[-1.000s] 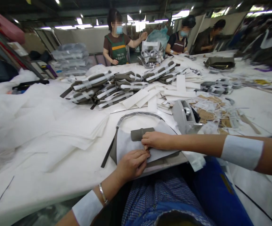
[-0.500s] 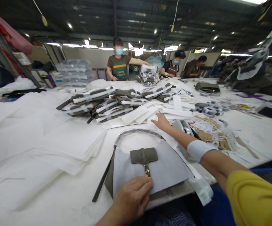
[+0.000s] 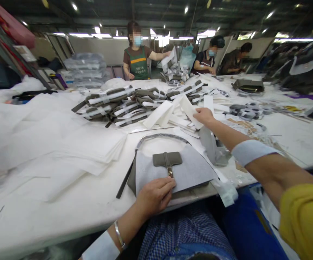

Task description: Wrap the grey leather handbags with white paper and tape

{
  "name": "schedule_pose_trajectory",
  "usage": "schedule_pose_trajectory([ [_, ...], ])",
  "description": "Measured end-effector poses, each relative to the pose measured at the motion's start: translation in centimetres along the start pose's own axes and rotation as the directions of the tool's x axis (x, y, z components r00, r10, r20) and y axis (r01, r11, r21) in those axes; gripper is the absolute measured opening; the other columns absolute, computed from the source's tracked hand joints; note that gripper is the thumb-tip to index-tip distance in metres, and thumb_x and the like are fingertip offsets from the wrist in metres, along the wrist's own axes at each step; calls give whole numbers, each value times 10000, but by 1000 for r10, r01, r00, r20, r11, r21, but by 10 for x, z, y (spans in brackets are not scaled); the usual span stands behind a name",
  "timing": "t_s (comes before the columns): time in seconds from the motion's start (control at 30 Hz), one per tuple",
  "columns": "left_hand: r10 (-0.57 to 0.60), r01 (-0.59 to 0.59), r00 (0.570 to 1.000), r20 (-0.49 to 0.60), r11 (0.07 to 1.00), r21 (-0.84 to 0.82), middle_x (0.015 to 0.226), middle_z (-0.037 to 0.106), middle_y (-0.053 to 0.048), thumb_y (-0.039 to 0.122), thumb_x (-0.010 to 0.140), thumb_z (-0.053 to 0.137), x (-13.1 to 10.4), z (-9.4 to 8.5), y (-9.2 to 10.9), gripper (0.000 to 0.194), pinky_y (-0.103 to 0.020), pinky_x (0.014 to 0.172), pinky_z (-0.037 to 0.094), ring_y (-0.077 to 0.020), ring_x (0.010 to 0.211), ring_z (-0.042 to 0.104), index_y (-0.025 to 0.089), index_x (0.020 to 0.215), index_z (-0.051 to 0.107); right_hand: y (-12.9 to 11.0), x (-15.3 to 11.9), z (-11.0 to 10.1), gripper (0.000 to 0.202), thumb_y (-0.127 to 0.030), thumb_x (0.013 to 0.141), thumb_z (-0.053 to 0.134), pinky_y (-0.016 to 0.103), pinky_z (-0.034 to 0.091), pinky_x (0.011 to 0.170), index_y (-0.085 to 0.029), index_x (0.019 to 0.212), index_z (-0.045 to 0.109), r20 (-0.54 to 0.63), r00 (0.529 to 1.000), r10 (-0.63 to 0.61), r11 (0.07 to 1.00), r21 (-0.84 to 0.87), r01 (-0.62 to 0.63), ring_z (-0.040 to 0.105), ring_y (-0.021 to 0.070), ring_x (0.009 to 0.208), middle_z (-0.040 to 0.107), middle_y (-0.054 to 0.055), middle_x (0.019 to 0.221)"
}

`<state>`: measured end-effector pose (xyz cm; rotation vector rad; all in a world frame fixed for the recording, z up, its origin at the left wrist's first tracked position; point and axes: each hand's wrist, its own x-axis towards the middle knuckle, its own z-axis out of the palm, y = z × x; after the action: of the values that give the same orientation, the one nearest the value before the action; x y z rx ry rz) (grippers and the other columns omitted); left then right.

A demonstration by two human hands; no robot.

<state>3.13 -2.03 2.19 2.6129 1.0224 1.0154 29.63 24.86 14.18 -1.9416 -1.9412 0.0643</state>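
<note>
Pinching white strip (image 3: 189,108) in fingers of right hand (image 3: 203,116), at strip pile (image 3: 182,122); resting left hand (image 3: 155,195) against buckle (image 3: 169,172) of handbag (image 3: 173,158), lying on table (image 3: 96,196) — unable to tell whether gripping.

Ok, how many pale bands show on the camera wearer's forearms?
2: the left band, elbow-side of the bracelet and cut by the bottom edge; the right band, between right hand and yellow sleeve. Any under the sleeve would be hidden.
</note>
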Motion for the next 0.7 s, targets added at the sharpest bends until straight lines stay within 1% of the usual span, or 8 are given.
schedule_pose_trajectory([
  [0.07,-13,13,1000,13,1000,5,1202,708,-65,156,912,536,-1,0,1,301,-324,987,555,-183,1115,661,178,1198,624,0,-24,-24,418,-229,889,526,423,516,895,-172,1283,652,-89,992,-91,994,-72,85,654,335,1095,714,127,1181],
  [0.13,-24,24,999,27,1000,7,1224,699,-57,157,913,540,-2,1,1,312,-326,1005,542,-181,1138,650,184,1213,619,-6,-62,-40,445,-235,918,487,432,509,944,-232,1347,606,-152,941,-303,949,-133,284,648,311,1129,688,92,1259],
  [0.27,-30,30,999,14,999,10,1239,693,-47,148,911,543,-3,2,3,327,-321,1000,541,-181,1142,647,192,1228,611,-20,-158,-37,450,-124,948,422,360,458,1068,-222,1353,590,-28,688,-725,688,-52,723,574,209,1262,610,49,1383],
  [0.33,-30,30,1000,10,999,12,1219,702,-48,142,911,539,-3,1,3,318,-314,971,554,-184,1114,660,191,1215,615,-22,-197,-21,469,-79,937,422,378,454,1074,-218,1353,586,55,601,-797,601,-18,799,543,212,1300,598,58,1397],
  [0.37,-33,33,999,15,999,15,1205,707,-47,141,910,538,-3,1,3,312,-314,952,562,-186,1089,670,193,1207,618,-21,-212,-13,477,-74,929,436,399,458,1068,-225,1359,579,104,578,-809,582,0,813,535,225,1308,591,64,1404],
  [0.47,-50,49,998,41,998,36,1158,721,-42,143,906,543,-3,1,4,300,-327,902,580,-198,1009,695,204,1188,624,-16,-232,5,453,-212,944,527,469,436,1070,-250,1395,541,259,545,-797,582,94,807,516,267,1321,548,89,1445],
  [0.57,-47,45,998,50,998,50,1136,728,-40,137,901,544,-3,1,5,307,-330,889,581,-203,980,701,206,1189,627,-19,-227,7,433,-399,957,547,483,414,1075,-258,1365,571,358,521,-775,607,190,772,535,275,1287,553,100,1438],
  [0.7,-40,37,998,51,997,64,1142,725,-45,137,906,530,-3,0,6,346,-313,873,582,-195,973,700,206,1236,609,-33,-215,6,411,-373,941,572,494,398,1078,-198,1313,596,398,542,-740,641,175,747,518,297,1293,539,136,1439],
])
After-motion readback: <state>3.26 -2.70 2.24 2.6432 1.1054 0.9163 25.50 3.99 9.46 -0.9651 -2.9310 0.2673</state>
